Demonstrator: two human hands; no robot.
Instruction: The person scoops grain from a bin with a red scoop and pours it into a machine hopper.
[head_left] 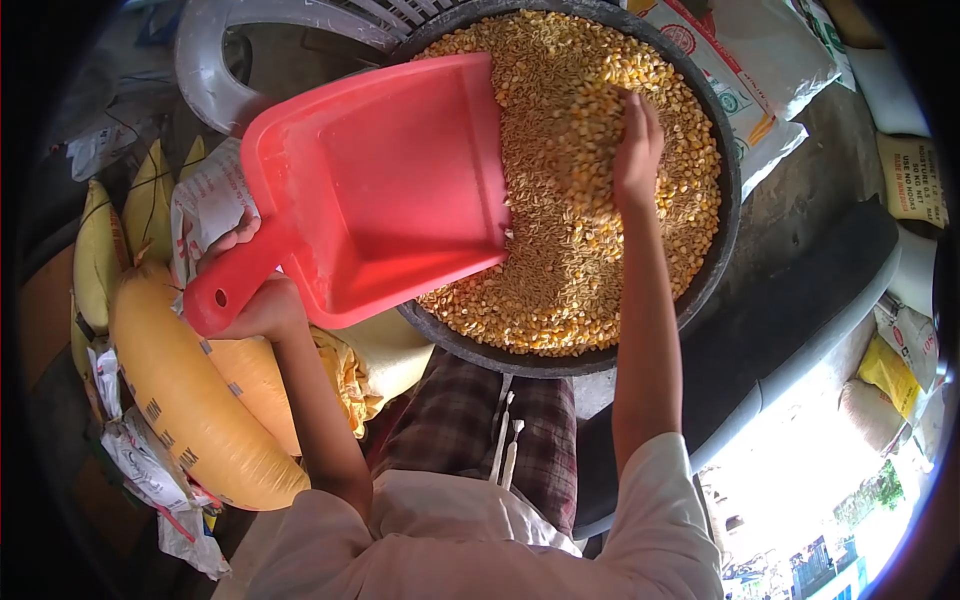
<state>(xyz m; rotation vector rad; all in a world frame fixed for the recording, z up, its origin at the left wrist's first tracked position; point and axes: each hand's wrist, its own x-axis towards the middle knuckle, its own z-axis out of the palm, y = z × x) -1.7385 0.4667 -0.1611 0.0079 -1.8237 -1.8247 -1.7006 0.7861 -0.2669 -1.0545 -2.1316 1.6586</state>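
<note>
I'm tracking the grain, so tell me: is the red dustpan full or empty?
Empty. The red dustpan, held in the left hand, shows bare plastic across its floor, with no load inside.

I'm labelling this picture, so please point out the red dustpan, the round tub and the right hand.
Red dustpan (405, 165): head view, floor of the pan.
Round tub (731, 185): head view, right side of its rim.
Right hand (637, 160): head view, middle of the hand.

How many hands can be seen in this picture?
2: the left hand holds the dustpan; the right hand is over the tub of grain. No others show.
</note>
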